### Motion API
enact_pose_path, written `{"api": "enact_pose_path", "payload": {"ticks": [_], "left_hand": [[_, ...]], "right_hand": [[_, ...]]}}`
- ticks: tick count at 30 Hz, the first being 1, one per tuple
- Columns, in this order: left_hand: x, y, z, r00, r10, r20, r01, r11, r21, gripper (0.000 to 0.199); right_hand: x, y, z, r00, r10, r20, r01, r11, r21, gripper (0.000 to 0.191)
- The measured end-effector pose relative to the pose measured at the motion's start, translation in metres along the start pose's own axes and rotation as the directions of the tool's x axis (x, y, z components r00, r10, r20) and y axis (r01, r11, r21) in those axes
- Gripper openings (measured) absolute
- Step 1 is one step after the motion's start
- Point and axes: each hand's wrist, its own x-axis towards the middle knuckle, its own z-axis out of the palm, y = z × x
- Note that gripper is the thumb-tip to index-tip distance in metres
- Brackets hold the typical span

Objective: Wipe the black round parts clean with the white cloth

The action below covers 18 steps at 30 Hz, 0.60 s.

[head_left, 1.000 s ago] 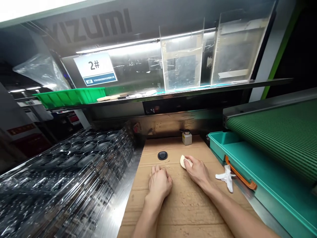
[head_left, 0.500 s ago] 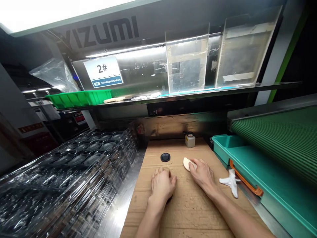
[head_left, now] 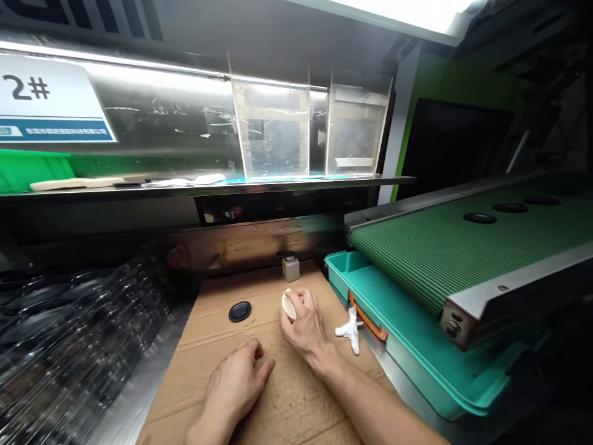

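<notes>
My right hand (head_left: 306, 324) is shut on a cream oval sponge pad (head_left: 289, 305), which shows past its fingers and rests on the cardboard sheet (head_left: 287, 395). My left hand (head_left: 234, 383) lies palm down on the cardboard, fingers loosely curled, with nothing visible in it. A black round rubber disc (head_left: 239, 311) sits just beyond it. Behind the pad stands a small bottle with a black cap (head_left: 290, 269). To the right of my right hand lies a crumpled white cloth (head_left: 349, 330).
A teal tray with an orange handle (head_left: 370, 303) runs along the cardboard's right side, below a green conveyor belt (head_left: 440, 247) carrying several black discs. Stacked clear plastic trays (head_left: 83, 327) lie to the left. Above stands a shelf (head_left: 208, 190) with acrylic holders.
The view has swung left, bringing more of the belt and its black discs into sight. My left hand has slid back from the disc. My right hand still holds the pad.
</notes>
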Motion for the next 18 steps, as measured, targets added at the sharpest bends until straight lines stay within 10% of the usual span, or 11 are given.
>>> {"api": "enact_pose_path", "payload": {"ticks": [18], "left_hand": [[-0.0065,0.0026,-0.0023,0.998,-0.048,-0.027,0.05,0.996,0.08,0.027]], "right_hand": [[-0.0088,0.0064,0.0074,0.981,0.052,0.189,-0.028,0.992,-0.126,0.041]]}}
